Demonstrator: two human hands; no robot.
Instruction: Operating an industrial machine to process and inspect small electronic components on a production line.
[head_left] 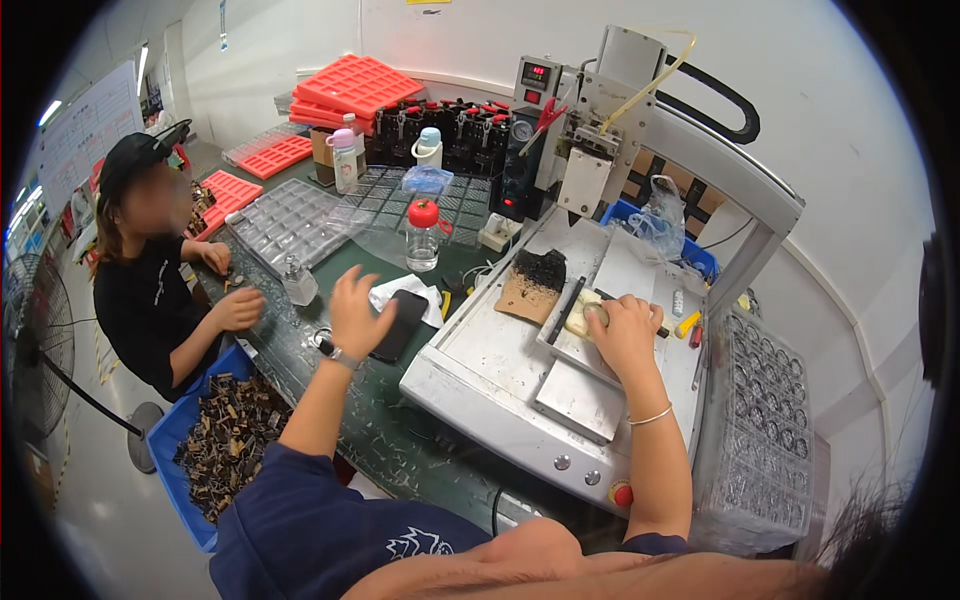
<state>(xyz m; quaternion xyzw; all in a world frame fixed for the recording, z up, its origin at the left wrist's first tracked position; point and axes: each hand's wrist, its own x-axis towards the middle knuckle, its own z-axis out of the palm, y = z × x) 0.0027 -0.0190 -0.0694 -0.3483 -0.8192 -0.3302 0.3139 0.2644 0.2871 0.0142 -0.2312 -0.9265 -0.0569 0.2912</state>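
My left hand (358, 318) is raised over the green bench with its fingers apart and nothing in them, beside a black phone (400, 326) and a white cloth (432, 310). On the bed of a benchtop machine (470, 375), my right hand (630, 338) grips a small round piece (597, 314) over a pale yellow block (577, 318). The fingers partly cover the piece, so its kind cannot be made out. Left of the block lies a brown cardboard piece (525, 303) with black-stained top.
A co-worker (150, 270) sits at the left with both hands over the bench. A blue bin (170, 440) of small metal parts stands beside me. A red-lidded bottle (423, 245), small glass bottle (298, 282), grey tray (285, 225) and stacked clear trays (765, 430) surround the work area.
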